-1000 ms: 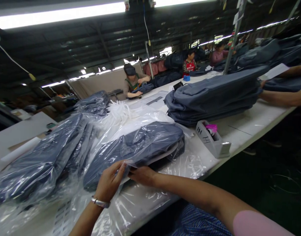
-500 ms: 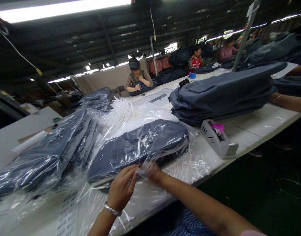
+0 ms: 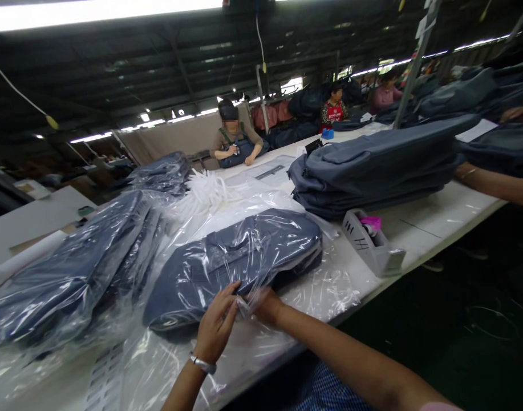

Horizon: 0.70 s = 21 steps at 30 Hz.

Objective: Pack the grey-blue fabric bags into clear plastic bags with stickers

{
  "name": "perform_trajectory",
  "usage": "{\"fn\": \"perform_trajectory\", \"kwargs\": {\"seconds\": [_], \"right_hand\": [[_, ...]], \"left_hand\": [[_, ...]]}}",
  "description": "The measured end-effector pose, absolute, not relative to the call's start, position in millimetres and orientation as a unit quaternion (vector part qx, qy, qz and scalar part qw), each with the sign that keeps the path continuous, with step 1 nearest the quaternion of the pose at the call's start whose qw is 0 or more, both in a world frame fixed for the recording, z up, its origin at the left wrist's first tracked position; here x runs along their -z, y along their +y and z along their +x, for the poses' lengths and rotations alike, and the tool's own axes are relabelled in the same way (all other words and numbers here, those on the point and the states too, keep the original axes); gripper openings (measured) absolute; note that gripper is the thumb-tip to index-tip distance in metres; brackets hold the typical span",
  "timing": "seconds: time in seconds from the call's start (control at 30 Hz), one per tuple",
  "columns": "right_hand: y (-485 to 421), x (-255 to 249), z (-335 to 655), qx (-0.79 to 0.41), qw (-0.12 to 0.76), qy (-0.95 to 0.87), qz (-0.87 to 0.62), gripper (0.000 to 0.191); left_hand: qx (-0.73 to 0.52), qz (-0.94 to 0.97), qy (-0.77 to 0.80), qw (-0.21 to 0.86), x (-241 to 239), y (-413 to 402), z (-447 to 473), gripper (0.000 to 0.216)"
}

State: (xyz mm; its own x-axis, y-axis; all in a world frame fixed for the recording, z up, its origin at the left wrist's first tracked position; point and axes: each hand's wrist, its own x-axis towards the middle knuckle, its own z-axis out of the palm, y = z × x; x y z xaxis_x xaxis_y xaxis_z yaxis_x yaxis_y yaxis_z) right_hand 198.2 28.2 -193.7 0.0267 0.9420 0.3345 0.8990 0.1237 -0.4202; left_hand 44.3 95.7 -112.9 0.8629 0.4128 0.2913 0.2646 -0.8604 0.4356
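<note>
A dark blue backpack in a clear plastic bag [image 3: 239, 260] lies on the white table [image 3: 432, 220] in front of me. My left hand [image 3: 216, 328], with a silver bracelet at the wrist, pinches the near edge of the plastic bag. My right hand [image 3: 265, 305] is just to its right, partly covered by the plastic film, fingers closed on the same bag edge.
More bagged backpacks [image 3: 73, 268] pile up at the left. A stack of unbagged grey-blue backpacks [image 3: 376, 168] and a grey tape dispenser [image 3: 372, 242] stand at the right. White strips [image 3: 210, 191] lie behind. Co-workers sit beyond; another person's arm [image 3: 496, 182] rests at right.
The open end of the plastic bag has been drawn over the backpack's near edge. Both hands shifted slightly right along that edge and now gather the film together.
</note>
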Motion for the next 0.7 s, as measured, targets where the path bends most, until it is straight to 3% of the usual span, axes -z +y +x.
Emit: {"fn": "perform_trajectory", "kwargs": {"seconds": [0.07, 0.2, 0.27, 0.37, 0.43, 0.7], "right_hand": [[12.2, 193.8, 200.6, -0.083, 0.338, -0.663, -0.663, 0.021], [-25.1, 190.7, 211.7, -0.304, 0.702, -0.317, -0.561, 0.014], [-41.5, 184.4, 223.2, -0.407, 0.808, -0.092, -0.416, 0.017], [-58.7, 169.8, 244.3, -0.463, 0.843, 0.088, -0.259, 0.015], [-66.8, 160.1, 255.9, -0.454, 0.849, 0.143, -0.229, 0.011], [-141.1, 154.4, 259.0, -0.38, 0.847, 0.188, -0.321, 0.021]], "left_hand": [[-0.192, 0.935, 0.188, 0.231, 129.6, 97.3, 42.9, 0.027], [-0.21, 0.916, 0.193, 0.281, 152.1, 101.2, 41.2, 0.027], [-0.22, 0.911, 0.189, 0.295, 158.5, 102.5, 40.8, 0.027], [-0.223, 0.907, 0.185, 0.306, 163.8, 102.8, 39.8, 0.027], [-0.226, 0.907, 0.187, 0.302, 165.3, 102.4, 38.9, 0.026], [-0.193, 0.958, 0.125, 0.174, 163.0, 97.5, 35.9, 0.016]]}}
